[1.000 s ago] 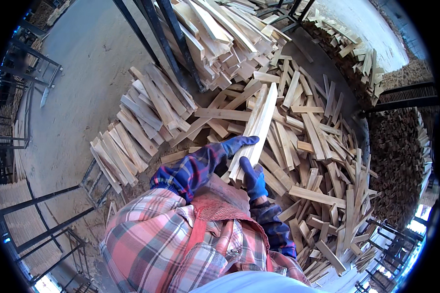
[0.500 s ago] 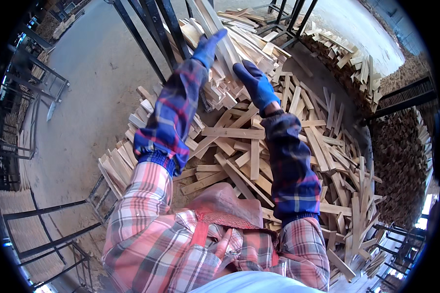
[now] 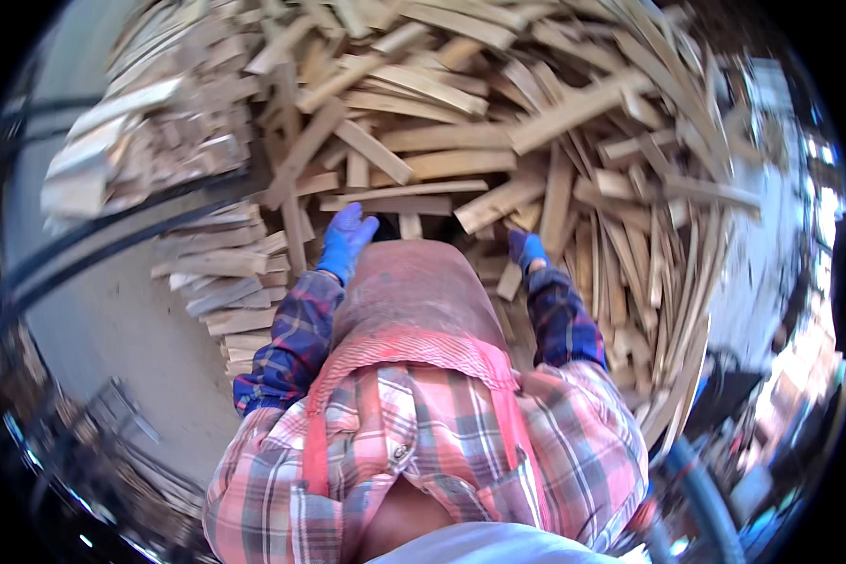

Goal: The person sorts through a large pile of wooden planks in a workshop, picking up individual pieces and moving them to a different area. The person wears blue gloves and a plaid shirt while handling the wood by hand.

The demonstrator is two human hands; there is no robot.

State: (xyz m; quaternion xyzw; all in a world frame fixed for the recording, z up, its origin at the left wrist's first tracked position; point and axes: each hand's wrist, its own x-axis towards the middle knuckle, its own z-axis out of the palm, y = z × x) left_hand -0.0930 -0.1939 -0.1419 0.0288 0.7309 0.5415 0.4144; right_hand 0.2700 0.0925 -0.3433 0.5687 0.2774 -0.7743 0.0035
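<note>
My left hand (image 3: 348,244), in a blue glove, hangs beside my reddish-brown apron (image 3: 414,287). Its fingers are loosely extended and nothing shows in them. Just beyond its fingertips lies a flat wooden slat (image 3: 409,204) on the loose pile. My right hand (image 3: 528,250), gloved in blue too, is lowered on the apron's other side, close to a short, broad slat (image 3: 500,199). Its fingers are foreshortened and slightly blurred, apparently apart, with no piece visible in them. Loose wooden slats (image 3: 442,164) lie at many angles in front of me.
At the left, pale slats are stacked in a tall pile (image 3: 164,141), with a lower stack (image 3: 240,291) nearer me. A dark metal frame (image 3: 94,240) crosses between them. Long slats (image 3: 696,310) curve along the right side. Grey floor (image 3: 150,348) shows at the left.
My view has turned right and down toward the loose pile. Both hands have come away from the long pale slats they held and drawn back near my apron.
</note>
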